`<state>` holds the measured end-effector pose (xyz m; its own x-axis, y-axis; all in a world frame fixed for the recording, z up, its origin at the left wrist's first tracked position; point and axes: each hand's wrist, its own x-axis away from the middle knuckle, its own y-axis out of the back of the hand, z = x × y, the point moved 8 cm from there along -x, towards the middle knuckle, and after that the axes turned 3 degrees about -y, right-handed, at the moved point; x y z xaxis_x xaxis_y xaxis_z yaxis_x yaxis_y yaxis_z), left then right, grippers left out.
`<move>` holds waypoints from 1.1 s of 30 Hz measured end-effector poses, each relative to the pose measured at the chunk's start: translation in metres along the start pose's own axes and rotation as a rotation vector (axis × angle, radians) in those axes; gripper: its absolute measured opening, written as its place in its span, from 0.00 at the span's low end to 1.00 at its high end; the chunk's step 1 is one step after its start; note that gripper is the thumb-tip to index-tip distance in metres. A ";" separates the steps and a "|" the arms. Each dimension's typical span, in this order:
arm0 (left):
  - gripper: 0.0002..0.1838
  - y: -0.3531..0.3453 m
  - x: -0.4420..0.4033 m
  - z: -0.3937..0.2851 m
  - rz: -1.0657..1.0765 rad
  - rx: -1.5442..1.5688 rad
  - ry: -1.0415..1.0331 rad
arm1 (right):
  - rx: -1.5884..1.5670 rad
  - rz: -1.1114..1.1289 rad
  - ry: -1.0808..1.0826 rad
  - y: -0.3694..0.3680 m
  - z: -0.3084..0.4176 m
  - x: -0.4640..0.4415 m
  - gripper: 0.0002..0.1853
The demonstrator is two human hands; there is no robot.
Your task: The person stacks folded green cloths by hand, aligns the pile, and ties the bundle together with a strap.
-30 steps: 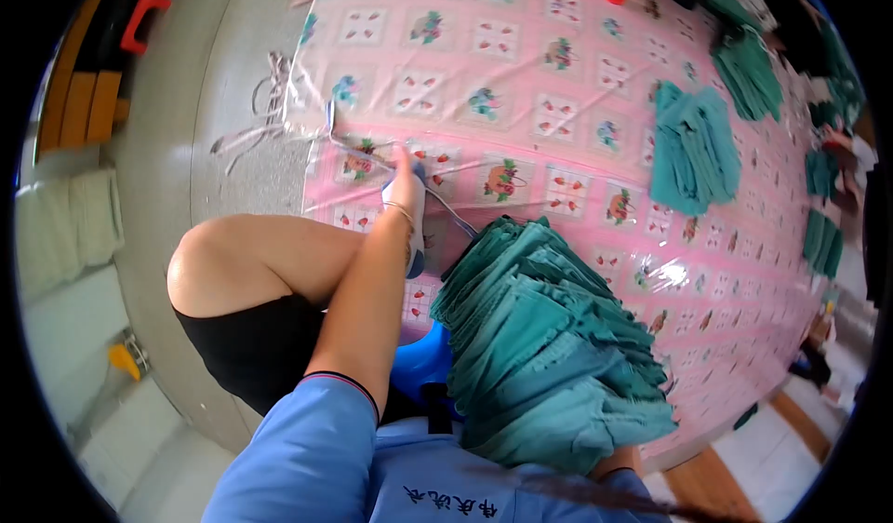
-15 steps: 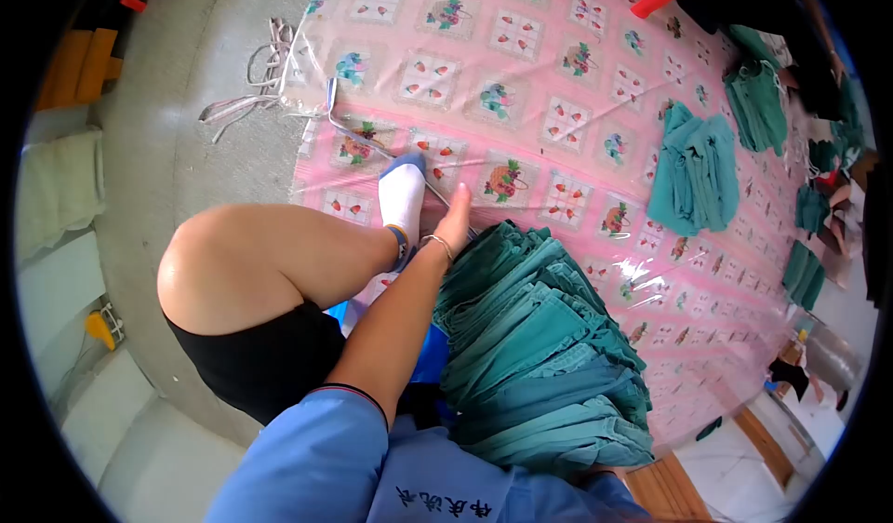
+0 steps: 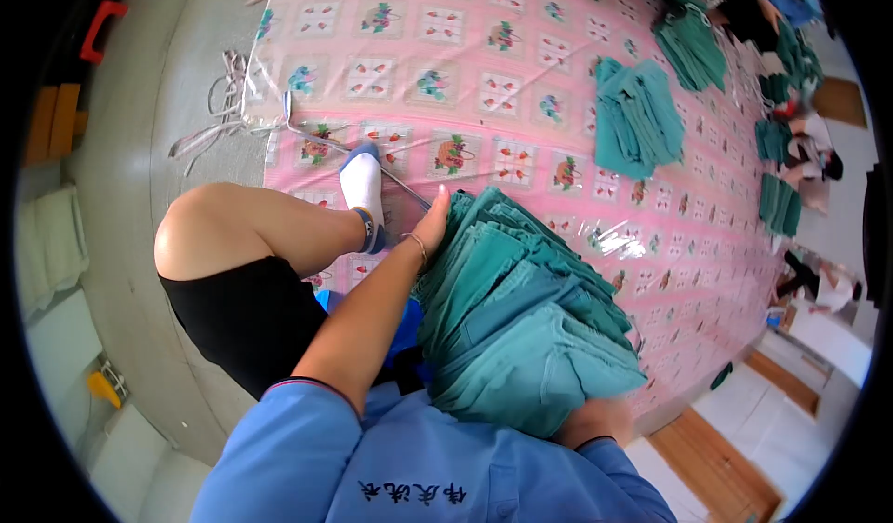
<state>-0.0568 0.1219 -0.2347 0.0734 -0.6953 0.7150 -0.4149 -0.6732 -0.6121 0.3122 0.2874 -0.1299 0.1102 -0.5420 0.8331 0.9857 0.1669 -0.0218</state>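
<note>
Pink printed sheet [image 3: 539, 132] lies bare between the green cloth pile [image 3: 530, 309] and a teal bundle [image 3: 637, 118]; its left edge borders grey floor [image 3: 200, 67]. Pile: folded, fanned layers, palest nearest, against the blue shirt [image 3: 419, 453]. Left hand [image 3: 431, 225] at its far-left edge, right hand [image 3: 595, 421] at near-right end; fingers largely hidden, grip cannot be told.

Looking down from up high
One camera, worn on the head, looks forward and down. The shirt [image 3: 423, 458] is very near, at the bottom; the green pile [image 3: 521, 309] is in the middle; the pink sheet [image 3: 530, 141] reaches farther off.
</note>
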 end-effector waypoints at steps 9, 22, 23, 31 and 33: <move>0.53 -0.115 0.165 -0.085 0.135 -0.137 -0.286 | -0.208 0.269 0.225 -0.069 0.057 0.085 0.33; 0.54 -0.133 0.143 -0.054 0.010 -0.523 -0.454 | -0.238 0.344 0.162 -0.131 0.070 0.150 0.34; 0.53 -0.123 0.153 -0.049 0.027 -0.487 -0.471 | -0.258 0.345 0.167 -0.127 0.072 0.151 0.37; 0.38 -0.117 0.305 -0.013 0.094 -1.126 -0.318 | 0.970 0.405 0.915 -0.187 0.160 0.243 0.52; 0.34 -0.127 0.304 -0.016 0.091 -1.242 -0.308 | 1.254 0.458 0.859 -0.219 0.155 0.250 0.47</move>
<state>0.0040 0.0007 0.0657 0.1374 -0.8674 0.4783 -0.9806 -0.0508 0.1895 0.1045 0.2435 0.1687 0.8199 -0.4690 0.3282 0.1721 0.7488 0.6401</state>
